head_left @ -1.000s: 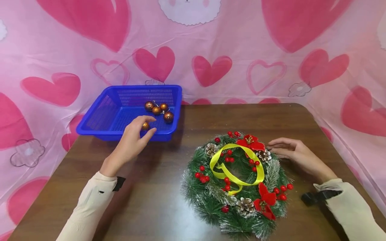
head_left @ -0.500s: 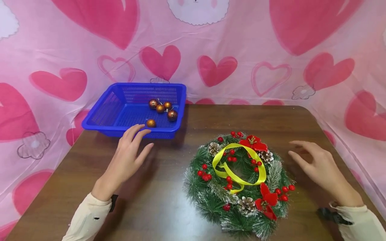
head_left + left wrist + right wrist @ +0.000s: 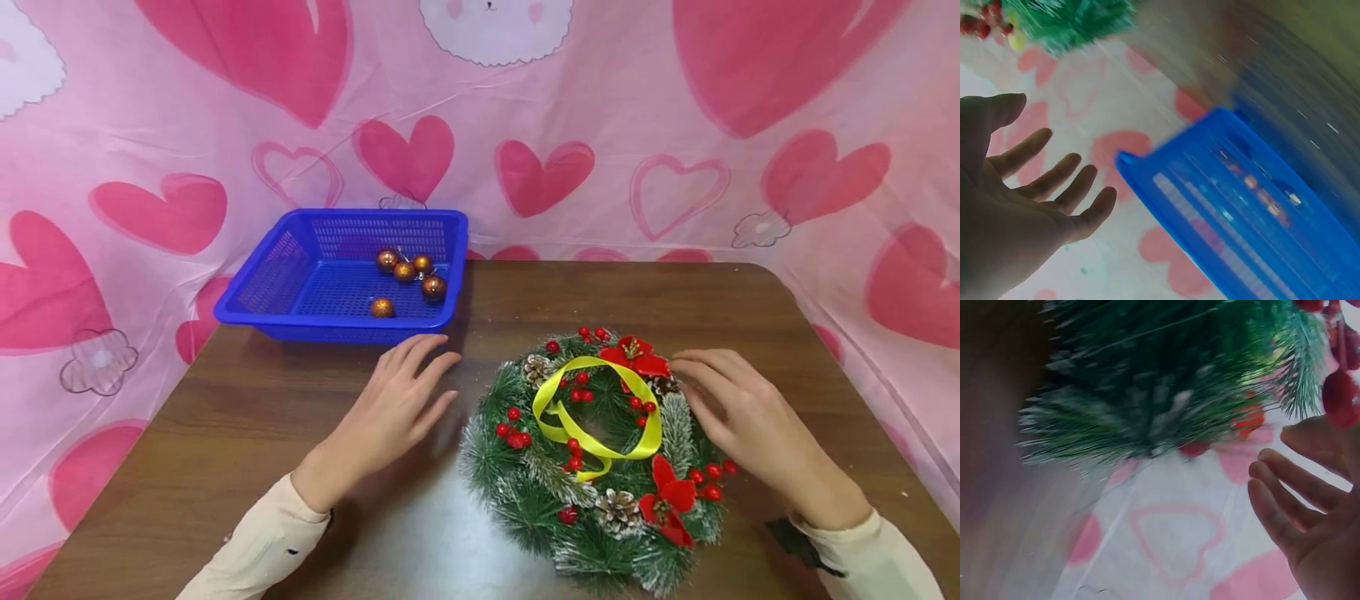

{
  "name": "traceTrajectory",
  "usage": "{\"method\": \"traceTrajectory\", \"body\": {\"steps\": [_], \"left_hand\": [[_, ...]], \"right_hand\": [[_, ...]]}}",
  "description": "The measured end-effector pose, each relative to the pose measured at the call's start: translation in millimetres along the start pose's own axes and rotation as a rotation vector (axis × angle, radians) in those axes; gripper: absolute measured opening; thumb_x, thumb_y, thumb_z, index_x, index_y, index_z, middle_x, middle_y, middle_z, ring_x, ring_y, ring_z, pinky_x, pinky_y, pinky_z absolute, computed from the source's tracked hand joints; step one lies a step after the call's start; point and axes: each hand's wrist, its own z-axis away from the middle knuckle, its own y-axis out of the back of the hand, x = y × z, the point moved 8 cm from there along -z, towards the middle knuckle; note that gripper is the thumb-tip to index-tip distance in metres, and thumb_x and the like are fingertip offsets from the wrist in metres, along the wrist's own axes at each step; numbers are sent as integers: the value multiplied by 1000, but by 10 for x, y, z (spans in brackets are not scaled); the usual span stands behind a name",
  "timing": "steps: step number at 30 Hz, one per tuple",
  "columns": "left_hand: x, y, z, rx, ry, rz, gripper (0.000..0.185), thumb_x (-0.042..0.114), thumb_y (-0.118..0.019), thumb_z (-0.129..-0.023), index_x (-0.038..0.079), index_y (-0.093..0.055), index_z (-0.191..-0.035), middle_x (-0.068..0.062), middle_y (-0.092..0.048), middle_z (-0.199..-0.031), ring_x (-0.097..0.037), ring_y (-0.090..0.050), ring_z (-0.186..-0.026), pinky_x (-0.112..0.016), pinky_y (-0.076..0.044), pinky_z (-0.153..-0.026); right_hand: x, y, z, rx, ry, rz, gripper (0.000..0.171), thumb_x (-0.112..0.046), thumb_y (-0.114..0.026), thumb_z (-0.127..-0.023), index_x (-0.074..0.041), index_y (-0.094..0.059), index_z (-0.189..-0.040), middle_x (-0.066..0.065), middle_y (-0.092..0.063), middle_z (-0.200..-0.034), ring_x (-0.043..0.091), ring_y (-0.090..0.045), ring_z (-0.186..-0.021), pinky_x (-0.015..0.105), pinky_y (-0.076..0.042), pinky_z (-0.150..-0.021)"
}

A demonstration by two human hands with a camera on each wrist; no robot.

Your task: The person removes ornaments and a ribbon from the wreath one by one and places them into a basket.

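Wreath (image 3: 596, 454): green pine-needle ring with white-frosted tips, lying flat on the table, right of centre and near the front edge; blurred in both wrist views.
Wreath trim: yellow ribbon (image 3: 592, 408) looped across the open middle; 2 red fabric flowers (image 3: 633, 354), 1 at the far rim and 1 at the near right; red berries (image 3: 512, 433) in clusters; at least 3 pinecones (image 3: 617, 507).
Left hand (image 3: 390, 412): fingers straight and slightly spread, palm down, holding nothing; low over the table between the basket and the wreath, fingertips just short of the wreath's left rim. Whether it touches the tabletop cannot be told.
Right hand (image 3: 750, 421): fingers extended and relaxed, holding nothing; at the wreath's right rim, fingertips at the needles near the far red flower. Firm contact cannot be told.
Basket (image 3: 258, 287): blue perforated plastic, rectangular, at the far left of the table, well apart from the wreath.
Basket contents: 5 copper-coloured baubles (image 3: 382, 307); 4 grouped toward the far right corner, 1 alone nearer the front wall.
Table (image 3: 262, 417): dark brown wood grain, rounded far right corner.
Backdrop (image 3: 600, 125): pink cloth printed with red and outlined hearts, small flowers and a white scalloped shape.
Sleeves (image 3: 262, 542): cream, on both forearms.
Writing: no brand, label or text legible on any item.
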Motion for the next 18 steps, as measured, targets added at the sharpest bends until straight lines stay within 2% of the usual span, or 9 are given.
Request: {"method": "traceTrajectory", "body": {"steps": [2, 5, 8, 10, 12, 15, 17, 18], "left_hand": [[127, -42, -55, -29, -48, 4, 43, 23, -70, -93, 5, -59, -130, -18, -52, -137, -36, -46, -129, -52, -41, -102], [304, -97, -155, -61, -108, 8, 41, 25, -68, -95, 6, -59, -130, -15, -53, -136, -33, -48, -128, -49, -43, -100], [455, -143, -267, -76, -154, 14, 38, 25, -67, -96, 9, -59, -129, -13, -55, -134, -31, -50, -125, -47, -45, -100], [539, -181, -335, -84, -182, 28, 38, 24, -67, -96, 10, -59, -130, -12, -57, -132, -29, -52, -123, -45, -46, -99], [620, -219, -400, -91, -212, 51, 37, 23, -67, -96, 11, -60, -130, -11, -59, -131, -27, -55, -121, -45, -47, -98], [727, -285, -479, -123, -249, 87, 32, 21, -66, -97, 12, -64, -127, -9, -63, -127, -23, -59, -117, -42, -49, -94], [787, -339, -516, -162, -263, 95, 27, 21, -64, -98, 14, -67, -123, -7, -64, -125, -20, -61, -114, -41, -50, -90], [811, -372, -526, -187, -266, 97, 25, 21, -64, -98, 15, -68, -122, -6, -65, -123, -18, -62, -111, -39, -50, -87]], "right_hand": [[-69, 11, -47, 15, 21, -21, 50, -43, -44, -105, -2, -72, -108, 9, -68, -110, 23, -60, -102, 5, -30, -103], [-141, -6, -103, 4, 28, -45, 50, -46, -43, -105, -5, -73, -106, 4, -69, -108, 18, -61, -99, 5, -35, -99], [-201, -85, -138, -59, 31, -14, 55, -49, -38, -105, -7, -73, -106, 1, -69, -105, 17, -63, -95, 19, -50, -90], [-235, -166, -148, -120, 38, 14, 57, -50, -35, -104, -8, -73, -107, 1, -70, -103, 18, -64, -91, 31, -56, -81], [-265, -254, -146, -190, 38, 35, 43, -44, -53, -101, -7, -73, -107, 3, -70, -101, 19, -65, -87, 42, -58, -73], [-286, -376, -129, -296, 9, 52, 28, -26, -78, -87, -6, -73, -108, 5, -70, -102, 21, -65, -87, 47, -58, -78], [-299, -433, -122, -343, -12, 67, 34, -11, -86, -75, -7, -74, -106, 6, -70, -102, 22, -64, -88, 48, -57, -80], [-304, -452, -122, -358, -19, 74, 32, -10, -86, -75, -7, -74, -105, 6, -70, -101, 23, -63, -88, 48, -57, -80]]}}
